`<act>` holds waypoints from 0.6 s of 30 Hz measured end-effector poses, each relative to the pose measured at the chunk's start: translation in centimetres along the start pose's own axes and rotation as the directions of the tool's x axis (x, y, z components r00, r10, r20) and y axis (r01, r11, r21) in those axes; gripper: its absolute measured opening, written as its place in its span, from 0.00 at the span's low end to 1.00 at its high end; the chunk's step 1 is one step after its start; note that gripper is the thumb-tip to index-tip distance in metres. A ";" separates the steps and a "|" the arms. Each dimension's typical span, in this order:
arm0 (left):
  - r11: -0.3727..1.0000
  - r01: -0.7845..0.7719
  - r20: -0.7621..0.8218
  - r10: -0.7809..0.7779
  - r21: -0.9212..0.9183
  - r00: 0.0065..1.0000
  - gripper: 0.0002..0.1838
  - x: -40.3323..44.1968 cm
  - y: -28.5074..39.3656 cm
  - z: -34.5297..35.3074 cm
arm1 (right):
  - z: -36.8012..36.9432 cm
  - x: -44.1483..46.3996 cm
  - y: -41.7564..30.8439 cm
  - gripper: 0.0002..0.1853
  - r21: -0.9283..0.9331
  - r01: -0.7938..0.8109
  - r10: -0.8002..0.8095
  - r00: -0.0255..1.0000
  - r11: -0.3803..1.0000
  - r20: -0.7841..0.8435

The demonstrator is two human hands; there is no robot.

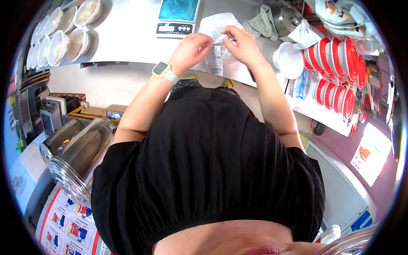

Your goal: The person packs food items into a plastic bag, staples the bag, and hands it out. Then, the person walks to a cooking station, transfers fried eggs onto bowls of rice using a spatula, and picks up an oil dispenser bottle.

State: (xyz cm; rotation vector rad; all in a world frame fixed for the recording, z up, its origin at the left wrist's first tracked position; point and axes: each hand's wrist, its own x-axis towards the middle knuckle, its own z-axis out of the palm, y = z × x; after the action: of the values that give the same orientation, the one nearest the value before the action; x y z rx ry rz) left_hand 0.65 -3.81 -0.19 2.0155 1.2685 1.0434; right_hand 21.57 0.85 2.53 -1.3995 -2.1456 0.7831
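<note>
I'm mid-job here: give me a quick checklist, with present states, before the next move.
1. Left hand on bag: ok, fingers at its gathered top.
2. Right hand on bag: ok, fingers pinching the top.
3. Bag top fastened: cannot tell, fingers partly cover it.
4. Slip in view: ok, below the hands.
5. Scale reading: cannot tell, display unreadable.
6. Bowls away from hands: ok, off to the left.
</note>
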 end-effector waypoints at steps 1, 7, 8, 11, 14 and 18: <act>1.000 0.006 0.025 -0.006 -0.002 1.000 0.06 0.0 0.1 0.0 | -0.5 0.1 -0.1 0.11 -0.118 0.134 -0.126 0.989 0.984 0.073; 0.995 -0.084 0.004 0.084 0.050 0.996 0.05 0.5 0.2 0.5 | -1.3 1.2 0.1 0.11 -0.251 0.317 -0.244 0.927 0.914 0.283; 0.993 -0.096 0.011 0.096 0.071 0.995 0.05 0.5 0.1 0.5 | -1.2 1.1 0.1 0.12 -0.280 0.300 -0.224 0.936 0.912 0.273; 0.970 -0.163 -0.030 0.171 0.180 0.985 0.04 0.2 0.0 0.8 | 0.1 1.2 0.6 0.14 -0.219 0.248 -0.208 0.960 0.944 0.189; 0.943 -0.220 -0.105 0.252 0.249 0.962 0.04 0.0 0.4 1.3 | 0.4 1.5 0.0 0.17 -0.220 0.100 -0.056 0.979 0.970 0.196; 0.932 -0.246 -0.131 0.288 0.268 0.949 0.04 0.0 0.3 1.6 | 2.1 1.3 0.5 0.18 -0.277 0.107 -0.093 0.994 0.955 0.065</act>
State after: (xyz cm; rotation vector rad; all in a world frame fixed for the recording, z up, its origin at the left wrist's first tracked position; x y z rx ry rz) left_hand 2.13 -3.99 -0.79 2.3870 1.2877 1.2573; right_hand 20.06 1.77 0.78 -1.4033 -2.4215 0.4951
